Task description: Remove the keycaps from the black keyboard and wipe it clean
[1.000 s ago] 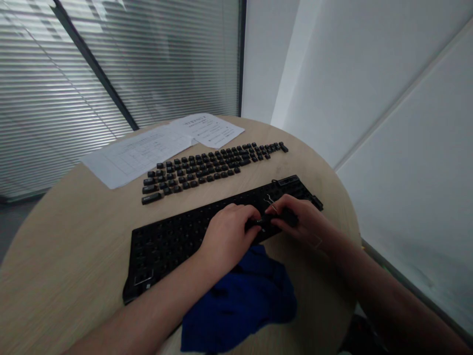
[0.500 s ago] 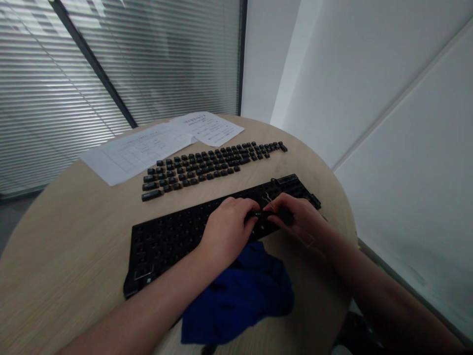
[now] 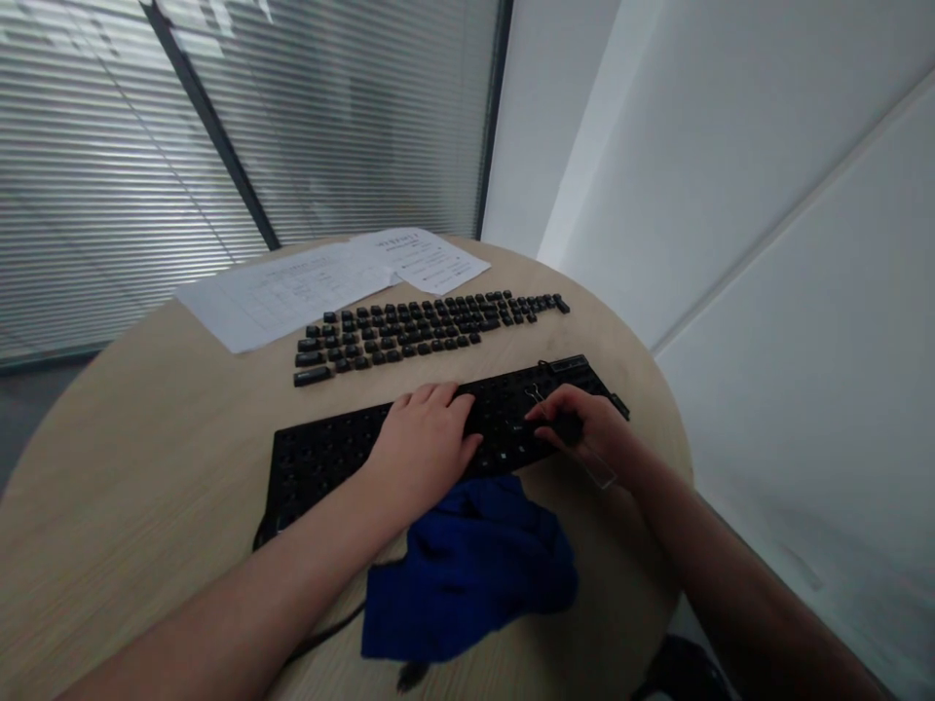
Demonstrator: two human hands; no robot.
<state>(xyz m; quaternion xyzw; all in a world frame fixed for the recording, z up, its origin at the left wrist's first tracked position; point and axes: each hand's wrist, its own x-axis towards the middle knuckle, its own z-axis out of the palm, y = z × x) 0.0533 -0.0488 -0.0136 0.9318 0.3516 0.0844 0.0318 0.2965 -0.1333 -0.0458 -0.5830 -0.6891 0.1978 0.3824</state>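
A black keyboard lies across the table, most of its left part showing bare key positions. My left hand rests palm down on its middle, fingers stretched and thumb apart, holding nothing I can see. Over the right part, my right hand is closed around a keycap puller with a dark handle. Thin wire loops stick out at both ends of it. A dark keycap with pale marking sits on the keyboard just left of my right fingertips. Bunched blue cloth lies at the keyboard's near edge.
Loose black keycaps stand in rows behind the keyboard. Printed paper sheets lie farther back on the round wooden table. A dark cable runs beside the cloth. White wall stands to the right, blinds behind.
My left hand has let go of a small dark piece near my right fingertips and moved left, its fingers spreading on the keyboard. My right hand stays in place with the puller.
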